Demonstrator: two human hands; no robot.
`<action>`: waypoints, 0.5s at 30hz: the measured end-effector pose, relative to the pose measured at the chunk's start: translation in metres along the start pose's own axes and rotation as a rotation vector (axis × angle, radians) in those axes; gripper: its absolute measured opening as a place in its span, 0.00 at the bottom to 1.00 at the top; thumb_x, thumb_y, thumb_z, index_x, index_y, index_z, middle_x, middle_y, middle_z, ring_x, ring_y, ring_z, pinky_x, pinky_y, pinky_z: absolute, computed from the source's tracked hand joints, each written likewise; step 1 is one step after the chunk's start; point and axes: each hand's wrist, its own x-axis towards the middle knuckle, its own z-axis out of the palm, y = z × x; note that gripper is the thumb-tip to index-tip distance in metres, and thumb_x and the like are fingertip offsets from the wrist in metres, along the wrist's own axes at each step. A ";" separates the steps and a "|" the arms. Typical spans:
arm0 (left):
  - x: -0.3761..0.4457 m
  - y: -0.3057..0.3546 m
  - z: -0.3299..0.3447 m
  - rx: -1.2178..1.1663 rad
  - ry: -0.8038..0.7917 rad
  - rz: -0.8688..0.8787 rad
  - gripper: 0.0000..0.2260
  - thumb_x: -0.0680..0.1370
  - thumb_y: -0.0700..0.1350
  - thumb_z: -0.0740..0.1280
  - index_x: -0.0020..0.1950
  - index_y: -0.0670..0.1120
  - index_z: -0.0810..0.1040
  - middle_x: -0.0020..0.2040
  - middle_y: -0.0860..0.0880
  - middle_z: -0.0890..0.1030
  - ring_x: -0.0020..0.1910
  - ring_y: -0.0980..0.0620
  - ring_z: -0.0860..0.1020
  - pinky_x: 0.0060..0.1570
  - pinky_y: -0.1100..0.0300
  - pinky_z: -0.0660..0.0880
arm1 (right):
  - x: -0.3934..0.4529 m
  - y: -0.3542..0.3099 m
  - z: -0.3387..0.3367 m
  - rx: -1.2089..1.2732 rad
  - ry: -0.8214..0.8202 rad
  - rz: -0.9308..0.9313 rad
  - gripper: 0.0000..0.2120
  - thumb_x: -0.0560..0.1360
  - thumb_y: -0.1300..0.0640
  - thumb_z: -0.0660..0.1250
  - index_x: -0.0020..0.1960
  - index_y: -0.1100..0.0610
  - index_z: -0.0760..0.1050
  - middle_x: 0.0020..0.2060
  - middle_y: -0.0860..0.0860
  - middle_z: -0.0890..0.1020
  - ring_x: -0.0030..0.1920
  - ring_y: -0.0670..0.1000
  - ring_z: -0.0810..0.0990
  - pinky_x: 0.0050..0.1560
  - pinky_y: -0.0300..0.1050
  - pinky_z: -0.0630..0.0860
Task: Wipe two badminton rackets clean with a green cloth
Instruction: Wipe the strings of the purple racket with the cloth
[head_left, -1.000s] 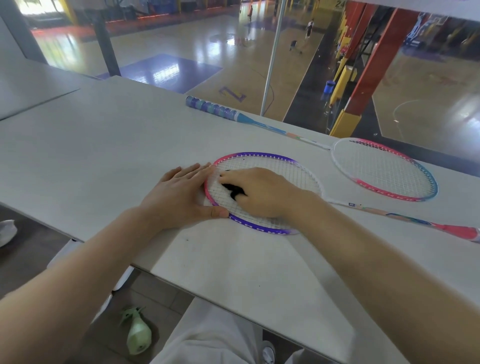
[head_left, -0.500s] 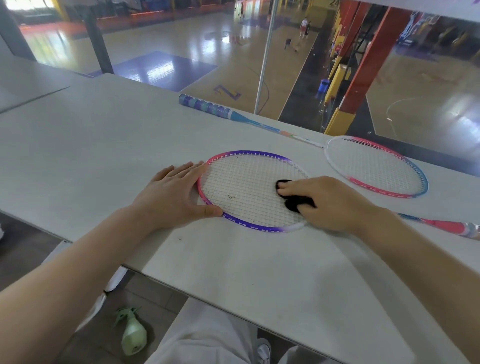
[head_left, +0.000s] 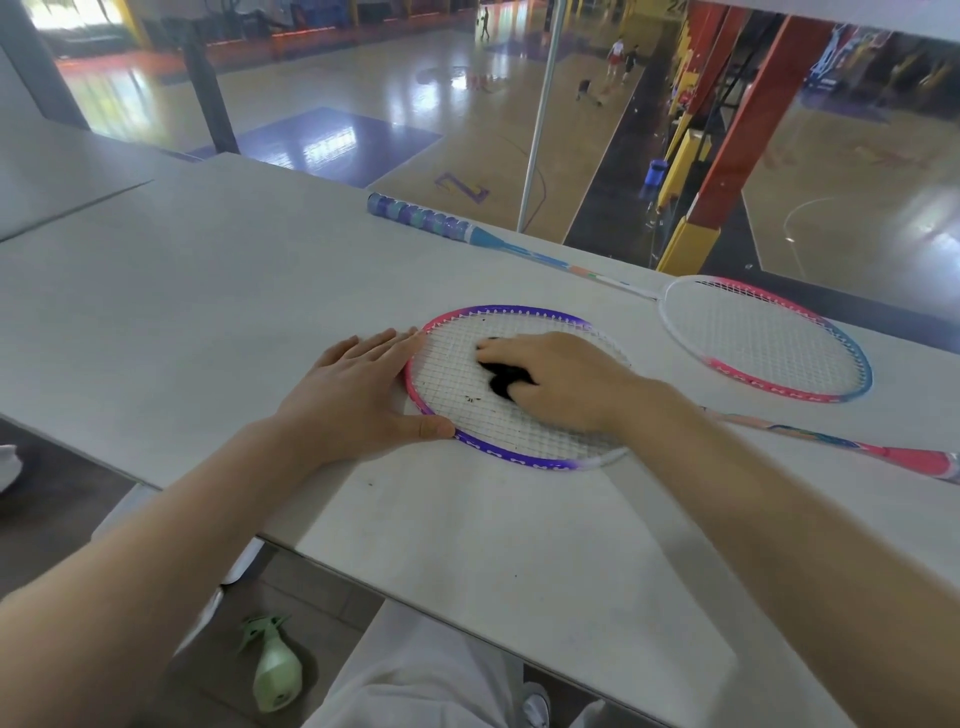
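Note:
A racket with a pink and purple frame (head_left: 511, 457) lies flat on the grey table (head_left: 208, 312), its handle running off to the right. My left hand (head_left: 358, 395) lies flat beside the head, fingers straight, thumb against the rim. My right hand (head_left: 561, 382) rests on the strings, fingers curled over a small dark wad of cloth (head_left: 501, 382); the cloth looks almost black here. Dark specks sit on the strings. A second racket with a pink, white and blue frame (head_left: 763, 338) lies beyond, its blue handle pointing left.
The table's far edge borders a drop to a sports court below. Its near edge is just above my lap. A pale green spray bottle (head_left: 275, 670) stands on the floor under the table at the lower left. A second table surface (head_left: 62, 171) lies at the far left.
My right hand with the cloth slid from the left of the strings to the right side, then back toward the middle. My left hand stayed at the rim.

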 end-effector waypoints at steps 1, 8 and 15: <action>-0.001 0.000 0.000 -0.009 0.014 0.003 0.57 0.57 0.85 0.44 0.80 0.56 0.47 0.80 0.58 0.52 0.78 0.59 0.49 0.77 0.56 0.45 | 0.013 -0.012 0.002 -0.006 0.005 -0.023 0.16 0.79 0.56 0.60 0.66 0.53 0.74 0.63 0.50 0.79 0.62 0.53 0.76 0.64 0.54 0.72; -0.002 0.000 0.000 -0.027 0.024 0.006 0.54 0.60 0.83 0.48 0.80 0.56 0.47 0.80 0.58 0.53 0.78 0.59 0.50 0.76 0.58 0.45 | 0.035 -0.028 0.008 -0.049 0.039 -0.049 0.22 0.78 0.56 0.60 0.72 0.49 0.71 0.68 0.47 0.76 0.66 0.50 0.74 0.65 0.51 0.73; -0.001 0.001 -0.001 0.014 -0.014 -0.015 0.57 0.58 0.84 0.44 0.80 0.54 0.47 0.80 0.57 0.52 0.79 0.58 0.49 0.77 0.55 0.45 | -0.018 0.027 -0.006 -0.046 0.059 0.113 0.20 0.78 0.54 0.63 0.70 0.43 0.73 0.67 0.42 0.77 0.64 0.47 0.75 0.66 0.45 0.70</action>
